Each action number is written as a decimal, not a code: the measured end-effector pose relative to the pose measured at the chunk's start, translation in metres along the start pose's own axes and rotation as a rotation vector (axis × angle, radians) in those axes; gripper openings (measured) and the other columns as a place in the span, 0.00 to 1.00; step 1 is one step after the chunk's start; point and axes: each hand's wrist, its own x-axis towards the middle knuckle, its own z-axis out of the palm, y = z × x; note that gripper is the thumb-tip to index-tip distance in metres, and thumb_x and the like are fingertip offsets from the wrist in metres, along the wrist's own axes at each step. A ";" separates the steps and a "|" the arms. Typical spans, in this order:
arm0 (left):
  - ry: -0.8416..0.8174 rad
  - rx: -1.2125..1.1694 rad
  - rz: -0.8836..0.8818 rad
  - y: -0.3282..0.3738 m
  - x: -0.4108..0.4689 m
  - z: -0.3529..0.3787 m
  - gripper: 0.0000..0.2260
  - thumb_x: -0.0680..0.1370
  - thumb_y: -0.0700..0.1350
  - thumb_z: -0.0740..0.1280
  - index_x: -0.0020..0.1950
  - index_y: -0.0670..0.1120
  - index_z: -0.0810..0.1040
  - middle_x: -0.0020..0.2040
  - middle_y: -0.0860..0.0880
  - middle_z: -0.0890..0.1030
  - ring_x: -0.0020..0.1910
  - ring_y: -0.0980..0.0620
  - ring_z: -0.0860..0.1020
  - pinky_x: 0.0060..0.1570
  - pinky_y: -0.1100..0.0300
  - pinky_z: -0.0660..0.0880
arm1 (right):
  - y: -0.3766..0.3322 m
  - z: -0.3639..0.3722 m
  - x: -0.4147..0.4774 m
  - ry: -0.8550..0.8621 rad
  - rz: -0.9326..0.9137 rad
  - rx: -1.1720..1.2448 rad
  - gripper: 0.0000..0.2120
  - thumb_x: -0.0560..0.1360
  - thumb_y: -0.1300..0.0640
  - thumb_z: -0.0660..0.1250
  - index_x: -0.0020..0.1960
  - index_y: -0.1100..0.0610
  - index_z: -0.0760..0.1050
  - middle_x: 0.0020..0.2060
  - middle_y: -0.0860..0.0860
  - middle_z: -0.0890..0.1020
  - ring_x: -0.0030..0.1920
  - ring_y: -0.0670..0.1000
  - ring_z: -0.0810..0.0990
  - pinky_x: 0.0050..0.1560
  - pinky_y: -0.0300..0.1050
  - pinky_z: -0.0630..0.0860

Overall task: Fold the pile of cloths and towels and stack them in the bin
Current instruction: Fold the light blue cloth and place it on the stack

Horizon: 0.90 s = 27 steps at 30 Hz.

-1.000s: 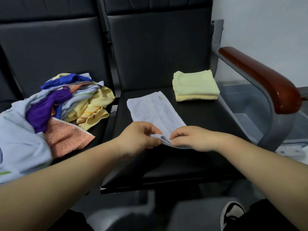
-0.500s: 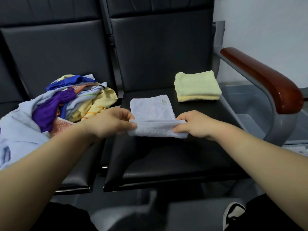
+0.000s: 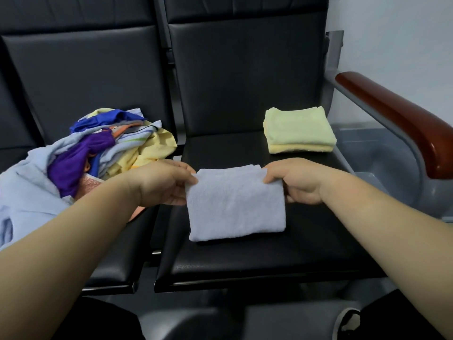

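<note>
I see 2 hands holding a folded pale blue towel on the black seat.
The left hand pinches its far left corner and the right hand its far right corner. Behind, 2 folded yellow towels sit stacked. The unfolded pile lies on the next seat left; the grey bin stands beyond the armrest.

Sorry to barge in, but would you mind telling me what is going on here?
A person is folding laundry on black seats. The left hand and right hand each pinch a far corner of a folded pale blue towel lying on the right seat. Two folded yellow towels sit stacked behind it. An unfolded pile of cloths lies on the seat to the left. The grey bin beside the chair shows no cloth.
</note>
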 end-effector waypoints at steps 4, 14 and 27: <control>0.273 -0.081 0.143 -0.003 0.032 0.006 0.08 0.80 0.36 0.63 0.44 0.46 0.77 0.44 0.45 0.79 0.43 0.49 0.79 0.40 0.56 0.77 | -0.001 0.007 0.031 0.242 -0.125 0.000 0.07 0.76 0.61 0.69 0.53 0.55 0.81 0.52 0.53 0.84 0.51 0.52 0.82 0.51 0.48 0.79; 0.712 0.449 0.277 -0.036 0.110 0.002 0.05 0.78 0.45 0.71 0.52 0.48 0.76 0.43 0.54 0.78 0.40 0.59 0.75 0.42 0.60 0.70 | 0.011 0.012 0.098 0.586 -0.219 -0.453 0.08 0.78 0.53 0.69 0.56 0.48 0.75 0.46 0.45 0.81 0.44 0.44 0.78 0.38 0.42 0.72; 0.539 0.841 -0.067 -0.036 0.121 0.008 0.16 0.80 0.53 0.59 0.56 0.43 0.76 0.56 0.43 0.78 0.53 0.42 0.78 0.48 0.53 0.73 | -0.006 0.020 0.085 0.365 0.203 -0.894 0.14 0.79 0.44 0.60 0.51 0.55 0.72 0.45 0.51 0.78 0.45 0.53 0.80 0.39 0.46 0.73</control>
